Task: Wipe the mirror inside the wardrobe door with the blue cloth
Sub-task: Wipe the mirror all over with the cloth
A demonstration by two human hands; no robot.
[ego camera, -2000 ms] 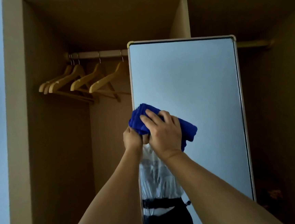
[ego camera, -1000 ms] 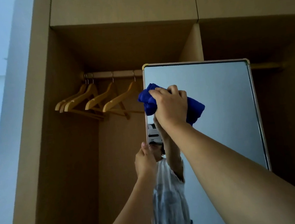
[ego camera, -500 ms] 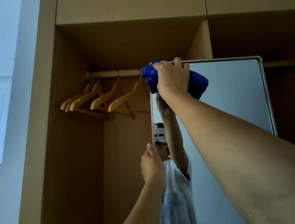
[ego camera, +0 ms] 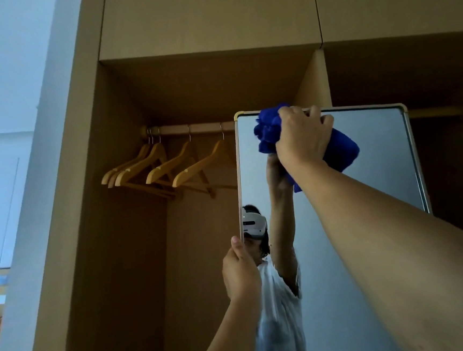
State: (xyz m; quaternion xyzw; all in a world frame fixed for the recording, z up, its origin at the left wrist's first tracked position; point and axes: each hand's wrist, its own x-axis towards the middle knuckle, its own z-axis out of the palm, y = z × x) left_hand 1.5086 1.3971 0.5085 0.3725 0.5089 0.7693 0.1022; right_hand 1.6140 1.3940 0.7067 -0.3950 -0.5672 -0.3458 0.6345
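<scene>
Fingers of the right hand (ego camera: 302, 138) curl over a bunched, deep-blue terry cloth (ego camera: 270, 132), pressing it against the top edge of a tall, metal-framed rectangular mirror (ego camera: 377, 162). The cloth bulges out past the knuckles on the left and past the heel of the hand at lower right. Lower down, the left hand (ego camera: 240, 269) grips the mirror's left edge, thumb up along the frame; its other fingers are hidden. Half a second earlier the cloth sat on the mirror's top-left corner; it now lies further right along the top edge, and that corner shows. Behind, five wooden coat hangers (ego camera: 165, 167) hang from a wooden rail (ego camera: 192, 128) inside the tan open wardrobe (ego camera: 88, 216).
</scene>
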